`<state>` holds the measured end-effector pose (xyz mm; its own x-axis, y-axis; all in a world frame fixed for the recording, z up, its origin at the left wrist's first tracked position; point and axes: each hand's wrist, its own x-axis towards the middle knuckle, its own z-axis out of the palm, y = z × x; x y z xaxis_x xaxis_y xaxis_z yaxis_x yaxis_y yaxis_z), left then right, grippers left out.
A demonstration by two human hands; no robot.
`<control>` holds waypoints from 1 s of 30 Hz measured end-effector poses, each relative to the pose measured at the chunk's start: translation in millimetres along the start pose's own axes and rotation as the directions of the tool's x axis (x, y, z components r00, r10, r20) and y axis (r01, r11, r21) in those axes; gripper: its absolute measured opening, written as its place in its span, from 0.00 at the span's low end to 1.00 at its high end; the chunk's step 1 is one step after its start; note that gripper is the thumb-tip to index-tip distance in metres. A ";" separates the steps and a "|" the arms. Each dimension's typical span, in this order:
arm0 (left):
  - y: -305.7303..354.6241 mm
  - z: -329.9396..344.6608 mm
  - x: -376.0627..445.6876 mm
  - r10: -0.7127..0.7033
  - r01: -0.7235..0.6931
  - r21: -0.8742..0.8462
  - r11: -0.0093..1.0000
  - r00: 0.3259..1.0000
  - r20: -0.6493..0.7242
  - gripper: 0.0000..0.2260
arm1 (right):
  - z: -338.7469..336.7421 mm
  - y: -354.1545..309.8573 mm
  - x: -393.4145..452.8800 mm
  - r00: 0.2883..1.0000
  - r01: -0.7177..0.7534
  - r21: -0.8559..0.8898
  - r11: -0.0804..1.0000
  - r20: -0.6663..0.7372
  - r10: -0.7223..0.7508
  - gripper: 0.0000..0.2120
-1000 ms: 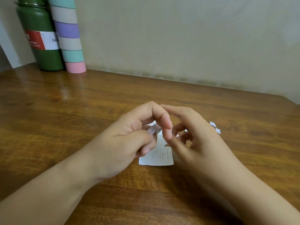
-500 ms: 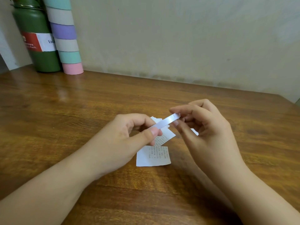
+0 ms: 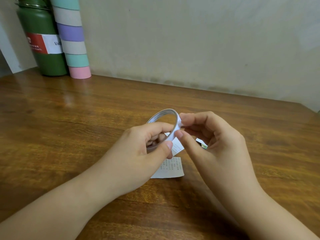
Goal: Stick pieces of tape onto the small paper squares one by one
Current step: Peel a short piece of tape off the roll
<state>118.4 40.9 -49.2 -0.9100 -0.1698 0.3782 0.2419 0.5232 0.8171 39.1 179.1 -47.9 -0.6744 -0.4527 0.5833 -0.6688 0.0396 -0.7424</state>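
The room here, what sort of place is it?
Probably a home desk for small crafts: a wooden table against a plain wall, a green flask, and stacked coloured rolls.

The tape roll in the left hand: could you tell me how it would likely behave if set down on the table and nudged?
The tape roll is a thin, nearly empty ring, so it is probably light. Set on edge on the smooth wooden table, it would likely roll or topple. The left hand holds it with little apparent effort.
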 end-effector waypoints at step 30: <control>1.2 -1.3 0.5 0.055 -0.040 0.069 0.997 0.974 -0.221 0.12 | 4.2 -4.7 -0.3 0.982 0.184 -0.108 0.977 0.054 -0.179 0.01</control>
<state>118.7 40.4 -47.4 -0.7984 -0.3216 0.5091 0.2546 0.5860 0.7693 43.7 175.3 -46.0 -0.5256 -0.4998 0.6884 -0.8113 0.0511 -0.5823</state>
